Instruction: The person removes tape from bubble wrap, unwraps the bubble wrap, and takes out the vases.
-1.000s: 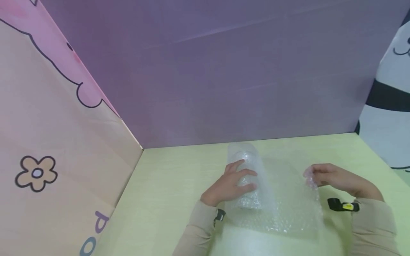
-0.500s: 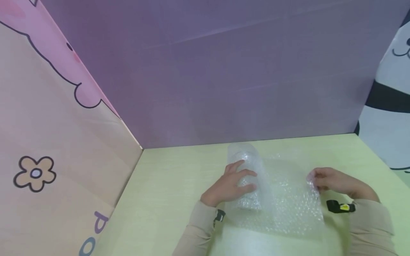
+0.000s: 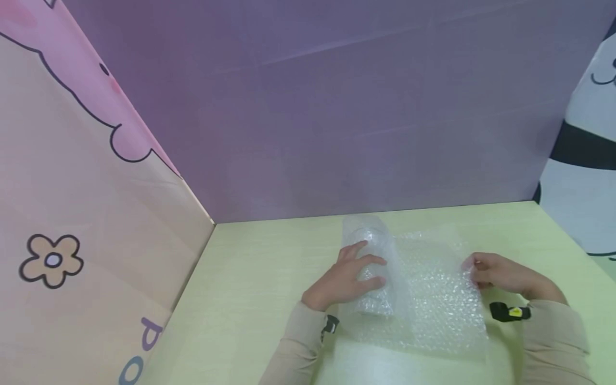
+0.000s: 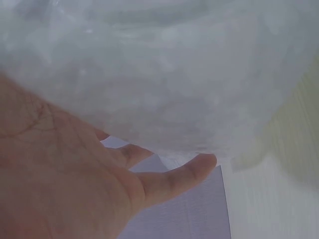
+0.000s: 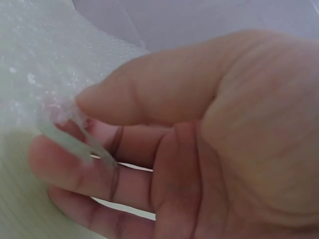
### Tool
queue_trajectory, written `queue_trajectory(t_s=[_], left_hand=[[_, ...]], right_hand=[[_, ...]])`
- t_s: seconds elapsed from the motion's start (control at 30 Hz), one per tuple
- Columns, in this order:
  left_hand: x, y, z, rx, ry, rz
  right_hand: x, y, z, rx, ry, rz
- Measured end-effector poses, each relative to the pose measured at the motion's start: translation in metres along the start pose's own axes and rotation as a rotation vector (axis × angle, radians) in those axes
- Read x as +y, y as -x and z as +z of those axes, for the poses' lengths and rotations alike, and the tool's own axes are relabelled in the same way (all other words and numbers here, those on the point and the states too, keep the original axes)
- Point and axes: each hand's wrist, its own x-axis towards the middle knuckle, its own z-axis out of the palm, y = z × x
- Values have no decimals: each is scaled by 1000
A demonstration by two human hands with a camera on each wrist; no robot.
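A sheet of clear bubble wrap [image 3: 443, 299] lies over the table, its left part folded over a clear, round-rimmed cylinder [image 3: 376, 306] whose kind I cannot tell. My left hand [image 3: 344, 280] rests on top of this covered cylinder with fingers spread; in the left wrist view its thumb [image 4: 174, 181] lies along the side of the wrap. At the sheet's right edge, my right hand [image 3: 510, 275] pinches the bubble wrap between thumb and fingers. The right wrist view shows the film edge [image 5: 70, 142] between the thumb and the fingertips.
The pale yellow table [image 3: 260, 267] meets a purple back panel [image 3: 337, 117]. A printed panel with a flower [image 3: 53, 260] stands at the left, and another with a panda-like figure [image 3: 577, 214] at the right.
My right hand has moved slightly down toward me, and the pinched side of the bubble wrap has come down flatter, showing more of its bubbles. The left hand has stayed still.
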Motion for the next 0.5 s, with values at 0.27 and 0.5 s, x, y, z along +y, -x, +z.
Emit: queue_trajectory(t_s=[0.27, 0.5], left_hand=[[-1, 2, -2, -1, 3, -7], [0, 1, -2, 5, -18, 12]], right_hand=[[0, -4, 2, 4, -7, 27], [1, -4, 3, 29, 41, 2]])
